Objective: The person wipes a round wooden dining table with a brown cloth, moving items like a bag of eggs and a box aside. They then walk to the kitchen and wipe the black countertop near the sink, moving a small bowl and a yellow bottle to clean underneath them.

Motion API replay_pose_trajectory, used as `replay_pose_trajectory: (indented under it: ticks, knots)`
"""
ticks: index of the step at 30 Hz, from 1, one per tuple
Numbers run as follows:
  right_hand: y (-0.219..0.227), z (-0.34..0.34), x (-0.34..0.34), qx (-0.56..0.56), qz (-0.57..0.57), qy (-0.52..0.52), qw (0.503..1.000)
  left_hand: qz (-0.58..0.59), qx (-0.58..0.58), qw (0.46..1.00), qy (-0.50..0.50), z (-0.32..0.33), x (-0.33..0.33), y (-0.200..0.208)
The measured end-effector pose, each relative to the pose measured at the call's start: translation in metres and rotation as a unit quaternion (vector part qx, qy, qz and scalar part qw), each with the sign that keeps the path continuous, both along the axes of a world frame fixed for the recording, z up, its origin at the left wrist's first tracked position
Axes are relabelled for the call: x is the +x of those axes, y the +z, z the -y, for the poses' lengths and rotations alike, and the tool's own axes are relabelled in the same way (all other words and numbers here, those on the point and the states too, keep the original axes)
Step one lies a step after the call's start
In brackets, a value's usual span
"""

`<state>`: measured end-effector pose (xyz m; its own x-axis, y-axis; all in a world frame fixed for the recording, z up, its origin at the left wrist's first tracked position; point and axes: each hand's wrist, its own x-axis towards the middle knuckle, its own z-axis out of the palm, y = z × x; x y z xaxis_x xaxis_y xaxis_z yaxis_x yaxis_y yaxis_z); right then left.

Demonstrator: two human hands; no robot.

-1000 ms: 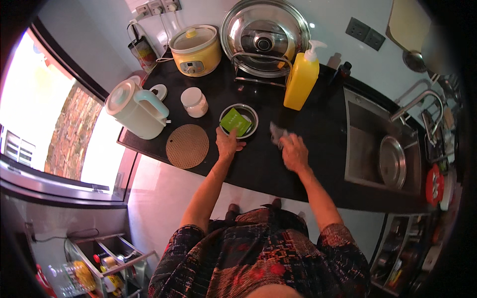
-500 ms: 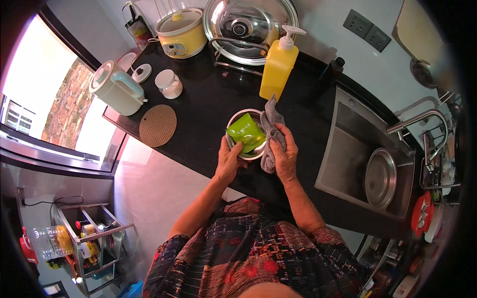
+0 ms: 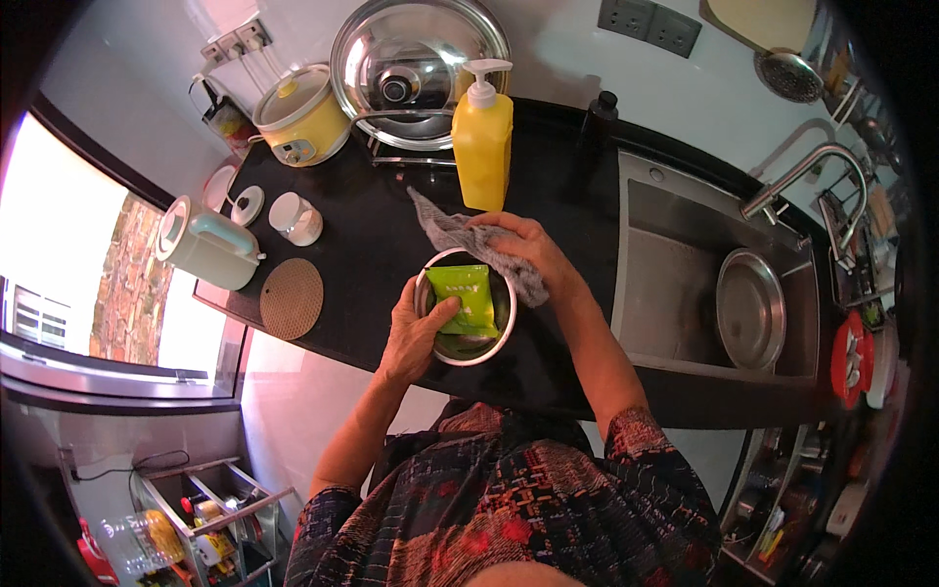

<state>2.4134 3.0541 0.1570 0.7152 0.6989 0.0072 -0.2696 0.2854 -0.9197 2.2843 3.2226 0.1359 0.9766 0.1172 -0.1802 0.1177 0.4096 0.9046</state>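
Note:
My left hand (image 3: 413, 331) grips the near left side of a round metal bowl (image 3: 506, 338) with a pale rim. Its thumb presses a shiny green packet (image 3: 462, 293) that lies in the bowl. Beyond the bowl, my right hand (image 3: 523, 245) has its fingers closed on a grey cloth (image 3: 450, 227). The cloth spreads across the counter at the bowl's far side, one corner pointing away to the left. A yellow pump bottle (image 3: 481, 147) stands just past the cloth.
On the right is a steel sink (image 3: 665, 284) with a metal basin (image 3: 751, 311) under a curved faucet (image 3: 831, 157). To the left stand a kettle (image 3: 210, 249), a lidded jar (image 3: 295, 219), a round mat (image 3: 291, 299) and a yellow slow cooker (image 3: 303, 115). A large lid (image 3: 430, 49) leans behind.
My right hand has carried the grey cloth off the bowl's right side to its far side, where it now lies spread out. My left hand still holds the bowl and packet. The view has shifted right.

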Motion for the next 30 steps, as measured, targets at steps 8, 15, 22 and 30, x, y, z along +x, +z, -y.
replay_pose_trajectory:
  ticks: [8,15,22,30]
  knots:
    - [-0.009,-0.035,-0.025,0.174,0.055,-0.102,0.978,-0.038,-0.077,0.995,-0.053,-0.016,0.014,0.027]
    - [-0.013,-0.055,-0.095,0.187,-0.023,-0.212,0.959,-0.008,-0.134,0.990,0.053,-0.025,0.035,0.033]
    - [-0.032,-0.072,-0.144,0.121,-0.085,-0.330,0.932,0.053,-0.002,0.994,0.100,-0.032,0.039,-0.001]
    - [-0.013,-0.016,-0.098,0.121,-0.044,-0.299,0.946,0.031,0.049,0.996,-0.062,-0.028,0.005,0.018]
